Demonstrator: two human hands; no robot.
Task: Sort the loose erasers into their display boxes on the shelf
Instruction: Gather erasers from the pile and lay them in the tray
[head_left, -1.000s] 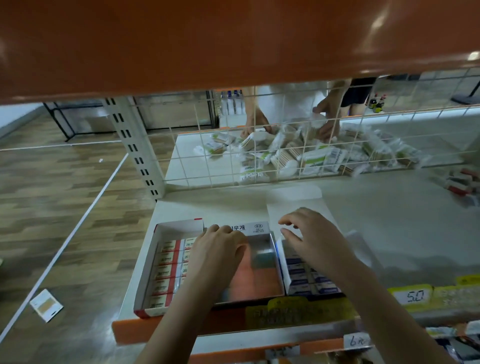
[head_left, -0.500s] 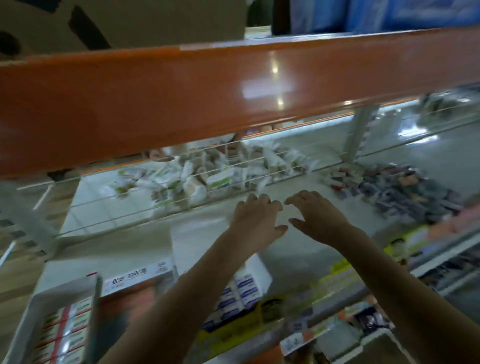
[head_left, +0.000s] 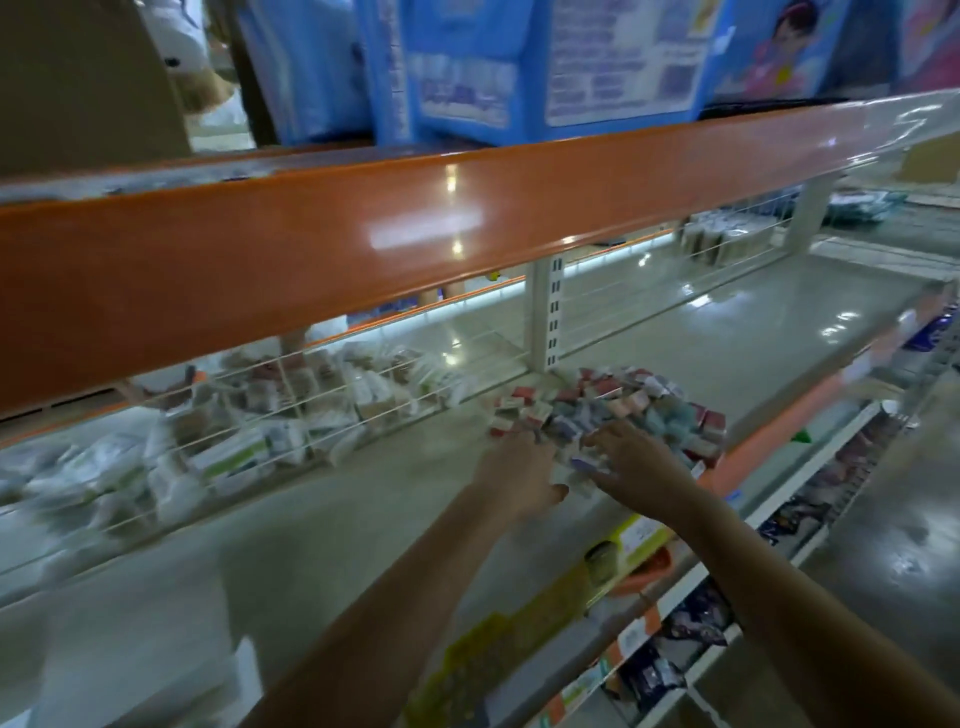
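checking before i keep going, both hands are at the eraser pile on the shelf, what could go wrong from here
1. The pile of loose erasers reaches close to the shelf's front edge; raking with the left hand and right hand could push some off onto the lower shelves.
2. The pile mixes red, blue and teal packs, so a two-handed scoop would likely gather mixed kinds.
3. No display box shows in this view, so a full handful would probably travel far and could shed pieces.

Motion blur smears the eraser pile (head_left: 613, 415); the left hand (head_left: 517, 475) and right hand (head_left: 636, 465) hide its near edge, grips unreadable.
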